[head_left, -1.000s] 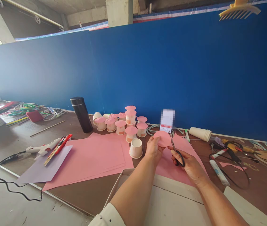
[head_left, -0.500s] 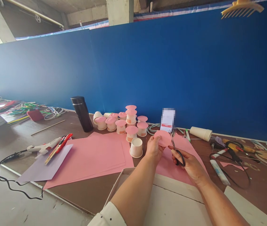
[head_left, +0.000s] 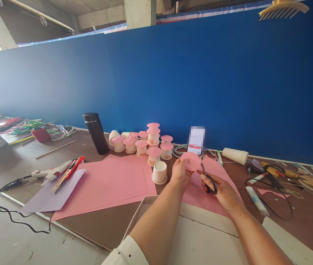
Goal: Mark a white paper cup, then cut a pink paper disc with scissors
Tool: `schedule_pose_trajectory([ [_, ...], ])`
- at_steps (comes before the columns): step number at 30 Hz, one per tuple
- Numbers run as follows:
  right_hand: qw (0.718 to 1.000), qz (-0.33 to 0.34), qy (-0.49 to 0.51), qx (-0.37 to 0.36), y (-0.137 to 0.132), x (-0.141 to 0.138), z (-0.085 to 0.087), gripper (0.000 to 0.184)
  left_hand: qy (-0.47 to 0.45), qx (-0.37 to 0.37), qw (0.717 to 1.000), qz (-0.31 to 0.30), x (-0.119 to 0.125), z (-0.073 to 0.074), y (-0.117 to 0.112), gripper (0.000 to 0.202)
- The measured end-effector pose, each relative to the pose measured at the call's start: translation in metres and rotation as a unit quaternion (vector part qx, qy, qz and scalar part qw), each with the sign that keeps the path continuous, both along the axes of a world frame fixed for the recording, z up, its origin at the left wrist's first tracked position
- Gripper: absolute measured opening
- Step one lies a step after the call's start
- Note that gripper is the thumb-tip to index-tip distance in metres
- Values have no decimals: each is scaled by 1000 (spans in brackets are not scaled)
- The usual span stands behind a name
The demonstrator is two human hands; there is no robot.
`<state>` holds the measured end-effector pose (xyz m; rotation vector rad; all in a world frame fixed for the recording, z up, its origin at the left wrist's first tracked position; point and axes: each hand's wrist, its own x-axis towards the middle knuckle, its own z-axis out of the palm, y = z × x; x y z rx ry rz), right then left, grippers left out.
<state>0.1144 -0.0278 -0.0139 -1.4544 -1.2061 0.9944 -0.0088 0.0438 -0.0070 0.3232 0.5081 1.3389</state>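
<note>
Between thumb and fingers, my left hand [head_left: 181,173] pinches a round pink paper disc [head_left: 192,162]. My right hand [head_left: 219,193] is closed on black-handled scissors [head_left: 211,184], their blades pointing up along the disc's right edge. Pink paper [head_left: 214,191] lies on the table below both hands. Left of my left wrist stands a small paper cup [head_left: 160,173] with no disc on it. Behind it are several cups topped with pink discs [head_left: 154,151], one group stacked.
Pink sheets [head_left: 112,184] spread to the left, beside a purple sheet [head_left: 59,193], a red utility knife [head_left: 69,173] and a white glue gun [head_left: 52,173]. A black bottle [head_left: 95,133] stands behind. Nested cups [head_left: 235,156], cables and a glue stick tube [head_left: 257,201] lie at right.
Almost nothing differs. The hands, disc and scissors hold nearly the same place, and the view has shifted very slightly.
</note>
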Motion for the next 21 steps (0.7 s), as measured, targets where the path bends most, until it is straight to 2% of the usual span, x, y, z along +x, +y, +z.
schedule_pose_trajectory([
  [12,1000,23,-10,1,2,4,-5,56,-16,-2,1000,7,0,1,-1,15],
  [21,1000,9,3,-2,0,0,0,58,-5,9,1000,3,0,-2,0,16],
])
